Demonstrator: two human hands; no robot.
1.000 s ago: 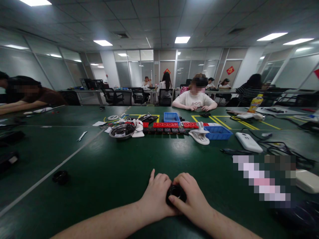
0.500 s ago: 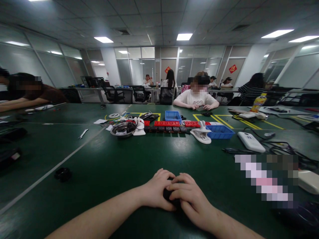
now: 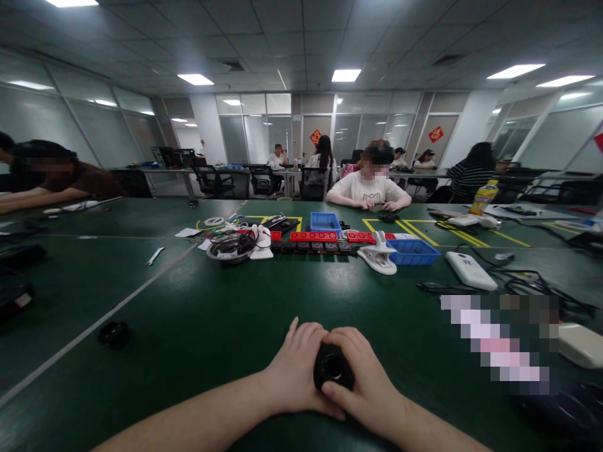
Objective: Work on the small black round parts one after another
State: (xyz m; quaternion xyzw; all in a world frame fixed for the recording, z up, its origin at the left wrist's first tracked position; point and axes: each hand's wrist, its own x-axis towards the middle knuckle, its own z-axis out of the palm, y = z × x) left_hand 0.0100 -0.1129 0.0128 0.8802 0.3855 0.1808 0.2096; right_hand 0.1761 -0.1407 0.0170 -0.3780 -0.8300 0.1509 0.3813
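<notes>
A small black rounded object with a glossy ring-shaped recess (image 3: pixel 333 367) is between my hands, low in the middle of the view, just above or on the green table. My left hand (image 3: pixel 299 367) wraps its left side, with the fingers pointing away from me and the thumb below. From the right, my right hand (image 3: pixel 365 383) grips it with the fingers curled over the far side and the thumb on the near face. The object's sides and underside are hidden by the hands. Well to the left, another black ring-like piece (image 3: pixel 114 334) lies on the table.
Across the green table (image 3: pixel 226 351) run red-and-black power strips (image 3: pixel 315 238), a bowl of cables (image 3: pixel 230 248), a white clip stand (image 3: pixel 378 254) and a blue tray (image 3: pixel 413 252). A white power bank (image 3: pixel 471 270) and cables lie right. A co-worker (image 3: pixel 370 185) sits opposite.
My right hand has opened out and shifted to the object's right side, so its ring-shaped face now shows. My left hand stays around it. The view has shifted slightly.
</notes>
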